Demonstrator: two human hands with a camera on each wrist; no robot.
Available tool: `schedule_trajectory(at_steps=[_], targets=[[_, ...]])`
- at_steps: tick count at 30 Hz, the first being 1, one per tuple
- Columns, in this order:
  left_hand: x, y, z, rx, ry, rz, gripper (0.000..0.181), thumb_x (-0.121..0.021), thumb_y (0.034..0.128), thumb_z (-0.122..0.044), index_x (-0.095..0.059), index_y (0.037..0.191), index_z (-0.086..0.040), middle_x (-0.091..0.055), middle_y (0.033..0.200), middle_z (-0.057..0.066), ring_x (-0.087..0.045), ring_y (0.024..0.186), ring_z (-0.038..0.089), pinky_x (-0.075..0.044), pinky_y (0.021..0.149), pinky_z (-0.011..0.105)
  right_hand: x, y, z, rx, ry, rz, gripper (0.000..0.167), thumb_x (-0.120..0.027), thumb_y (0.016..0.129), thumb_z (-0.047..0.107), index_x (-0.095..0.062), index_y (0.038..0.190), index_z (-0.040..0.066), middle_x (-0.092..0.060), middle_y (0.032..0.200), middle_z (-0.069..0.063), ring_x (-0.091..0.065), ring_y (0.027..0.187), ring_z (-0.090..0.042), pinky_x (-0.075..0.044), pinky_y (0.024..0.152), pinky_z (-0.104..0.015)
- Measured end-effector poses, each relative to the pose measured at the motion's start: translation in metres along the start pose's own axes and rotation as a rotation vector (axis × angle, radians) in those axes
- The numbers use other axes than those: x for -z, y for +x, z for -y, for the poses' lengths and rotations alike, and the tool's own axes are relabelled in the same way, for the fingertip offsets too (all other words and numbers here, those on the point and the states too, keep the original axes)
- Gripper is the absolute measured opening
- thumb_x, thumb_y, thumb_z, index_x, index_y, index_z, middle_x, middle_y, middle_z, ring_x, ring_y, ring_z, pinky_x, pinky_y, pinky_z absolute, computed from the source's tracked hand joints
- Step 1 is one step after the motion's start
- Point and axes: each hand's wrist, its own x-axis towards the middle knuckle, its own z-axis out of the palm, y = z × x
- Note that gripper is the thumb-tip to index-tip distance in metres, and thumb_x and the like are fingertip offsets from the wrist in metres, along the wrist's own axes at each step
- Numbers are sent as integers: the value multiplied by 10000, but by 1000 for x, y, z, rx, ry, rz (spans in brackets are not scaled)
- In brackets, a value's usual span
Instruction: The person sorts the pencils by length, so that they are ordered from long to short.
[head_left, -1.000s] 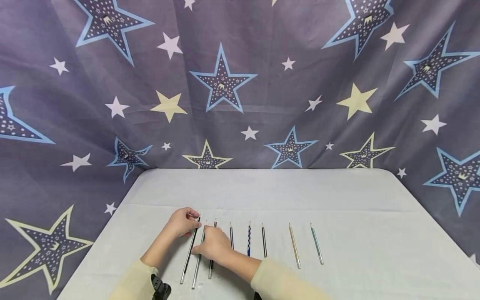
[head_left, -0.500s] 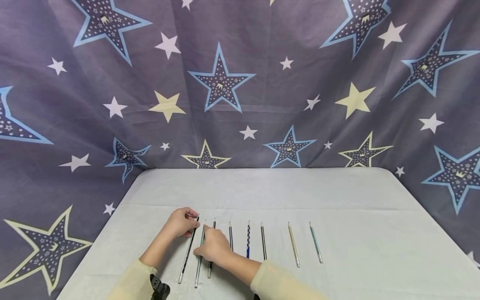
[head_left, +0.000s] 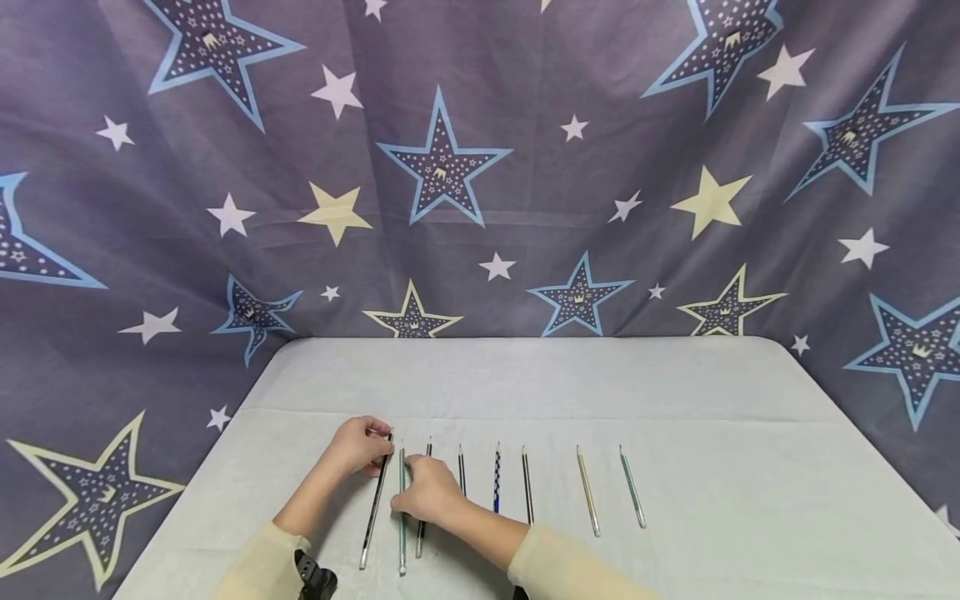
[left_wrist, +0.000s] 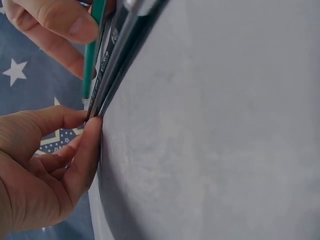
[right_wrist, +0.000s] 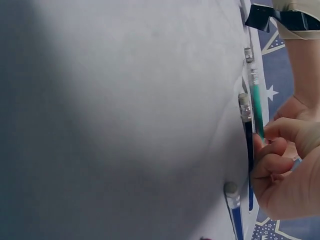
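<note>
The left hand (head_left: 362,446) pinched a black pencil (head_left: 375,517) near its tip. Just beside it, the right hand (head_left: 429,489) pinched a green pencil (head_left: 402,542). Several other pencils (head_left: 588,490) lay right of both hands.

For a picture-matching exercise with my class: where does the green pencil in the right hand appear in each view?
Head: green pencil low, left of centre.
Left wrist: green pencil at upper left.
Right wrist: green pencil on the right, mostly above mid-height.
Shared landmark: the right hand, pinching it.
</note>
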Motion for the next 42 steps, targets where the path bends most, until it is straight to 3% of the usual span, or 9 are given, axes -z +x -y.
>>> schedule_trajectory(at_steps=[2,5,8,12,16,25,32,42], targets=[[1,0,1,11,-9,0,338,-621,788,-23,-570,1109,71,-565,805,93,-560,633,153,-569,510,282,2,-1,-1,-11,37,8,563,-754,666,125,-588,1179,-35,-668,1090,-151,-643,907,-239,-548,764,-310],[2,0,2,15,-19,-3,323,-616,790,-27,-585,1094,75,-574,795,84,-554,631,146,-568,506,283,5,-3,-2,-32,108,18,533,-738,701,115,-578,1193,-18,-656,1109,-167,-641,800,-197,-541,710,-289],[3,-1,1,16,-45,5,316,-613,795,-38,-586,1089,75,-570,794,82,-545,636,146,-571,512,292,9,-4,-3,-50,209,31,493,-710,745,93,-562,1208,9,-672,893,-125,-561,554,-125,-499,525,-252],[5,-1,0,42,-113,40,353,-613,821,-80,-563,1147,45,-593,811,76,-570,630,148,-576,526,304,12,-5,-6,-50,324,48,483,-666,785,80,-538,1250,47,-543,632,8,-469,431,-84,-418,393,-214],[8,-1,-1,53,-179,87,406,-610,847,-113,-517,1216,27,-664,806,76,-641,624,148,-582,535,311,13,-6,-8,-25,408,52,480,-636,798,69,-531,1266,62,-501,588,39,-470,425,-80,-400,392,-197],[15,-1,-2,42,-312,142,460,-580,891,-135,-445,1303,16,-701,881,89,-698,718,201,-594,602,326,12,-6,-13,-66,629,92,409,-611,829,34,-530,1230,23,-610,696,-78,-558,482,-101,-568,487,-297],[12,2,-9,4,-358,138,468,-581,898,-145,-445,1323,-1,-688,1021,137,-703,773,214,-598,638,329,22,-2,-14,-75,650,104,443,-614,852,47,-487,1274,4,-647,791,-150,-560,482,-104,-572,493,-300],[2,5,-22,-24,-379,124,443,-588,898,-136,-463,1306,-17,-648,1102,195,-703,775,202,-599,643,323,46,3,-25,-104,645,56,483,-637,852,64,-478,1308,37,-604,772,-109,-561,496,-124,-570,496,-298]])
